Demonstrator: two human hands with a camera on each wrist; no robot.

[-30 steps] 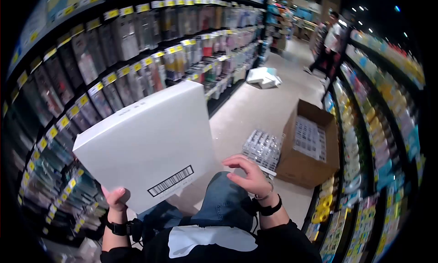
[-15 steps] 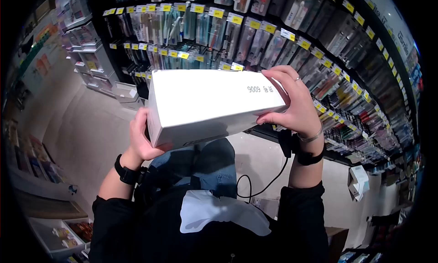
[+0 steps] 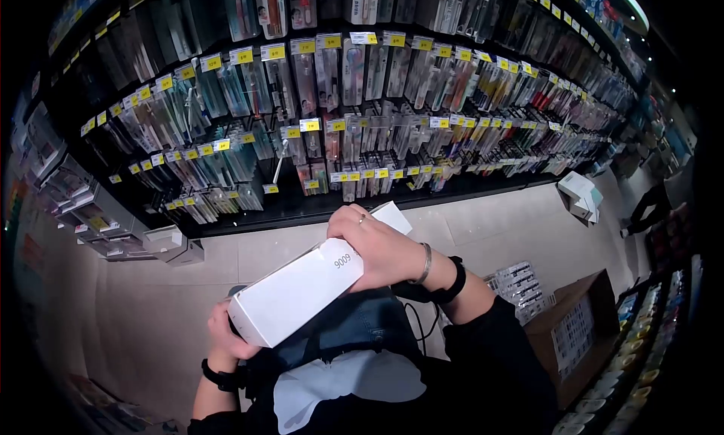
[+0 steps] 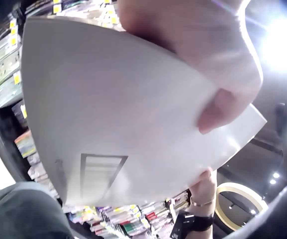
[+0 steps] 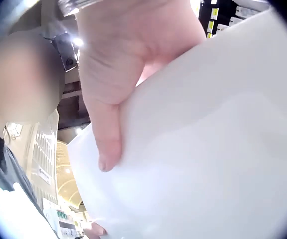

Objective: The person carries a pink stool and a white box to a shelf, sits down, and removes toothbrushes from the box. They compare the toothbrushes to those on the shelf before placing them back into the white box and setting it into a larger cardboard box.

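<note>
A white cardboard box (image 3: 298,299) with a printed number on its narrow side is held over the person's lap, tilted up toward the right. The left hand (image 3: 230,333) grips its lower left end. At the opposite end the right hand (image 3: 381,246) holds it, fingers over the far side. In the left wrist view, the left thumb lies along the box's broad face (image 4: 113,94), which bears a dark-framed label (image 4: 102,172). The right wrist view shows the right thumb (image 5: 108,149) pressed flat on the white surface.
Hanging shelves of packaged toothbrushes (image 3: 362,73) span the front. On the floor at right are an open brown carton (image 3: 539,337), clear-wrapped packs (image 3: 520,288) and white boxes (image 3: 581,194). Another white box (image 3: 173,243) stands at left. A passer-by's leg (image 3: 648,209) shows far right.
The view has swung from the aisle to face the shelf. The right hand, free a second ago, has taken hold of the box, which now sits lower and tilted, its printed narrow side up.
</note>
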